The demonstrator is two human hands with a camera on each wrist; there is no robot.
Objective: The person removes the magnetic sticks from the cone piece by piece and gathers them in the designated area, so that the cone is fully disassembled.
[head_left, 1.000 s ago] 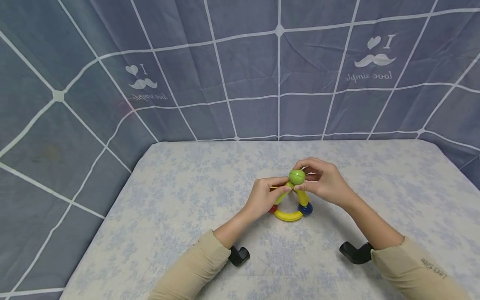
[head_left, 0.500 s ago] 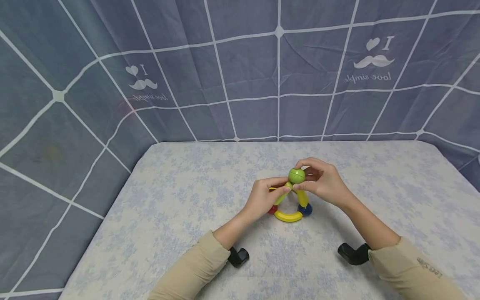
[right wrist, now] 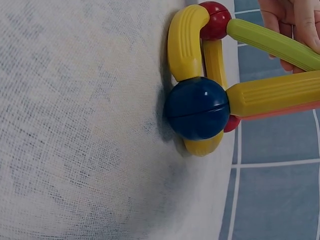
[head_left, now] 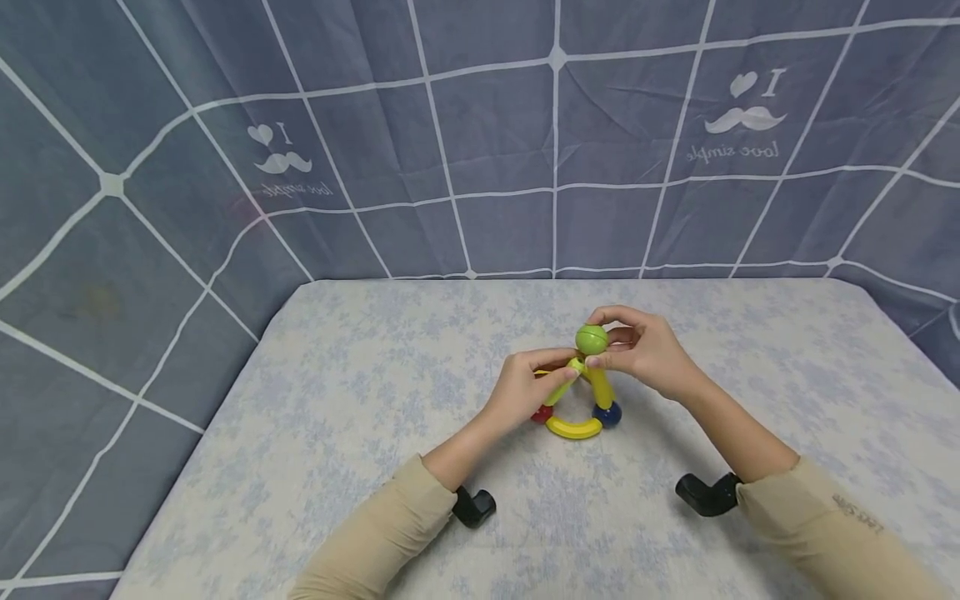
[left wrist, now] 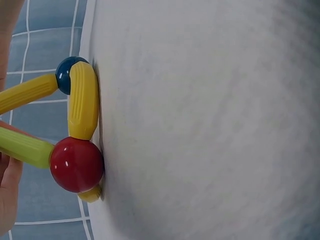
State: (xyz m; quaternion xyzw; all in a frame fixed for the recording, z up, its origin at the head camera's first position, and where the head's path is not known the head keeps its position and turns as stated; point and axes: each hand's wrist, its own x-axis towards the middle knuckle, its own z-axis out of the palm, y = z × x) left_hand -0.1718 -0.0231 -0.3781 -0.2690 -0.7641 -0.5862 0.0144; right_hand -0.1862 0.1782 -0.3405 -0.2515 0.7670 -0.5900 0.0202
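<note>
My left hand (head_left: 517,387) pinches the upper end of a lime-green stick (head_left: 564,385). In my right hand (head_left: 652,350), a green ball (head_left: 592,339) is held between thumb and fingers, just above the stick tops. Below stands a ball-and-stick frame. Its base has curved yellow sticks (head_left: 573,428), a blue ball (right wrist: 197,107) and red balls (left wrist: 76,165). A straight yellow stick (head_left: 601,387) rises from the blue ball, and the green stick from a red one. An orange-red stick (right wrist: 280,111) shows behind the yellow stick in the right wrist view. My fingers partly hide the top.
The frame rests on a table with a pale blue-flowered cloth (head_left: 360,400). A grey-blue curtain with white lines (head_left: 495,150) hangs behind and at the left. Black curved wrist mounts (head_left: 474,507) stick out below both sleeves.
My right hand has lifted the green ball slightly, widening the space above the stick tops. My left hand keeps its pinch on the green stick. The head view has shifted a little.
</note>
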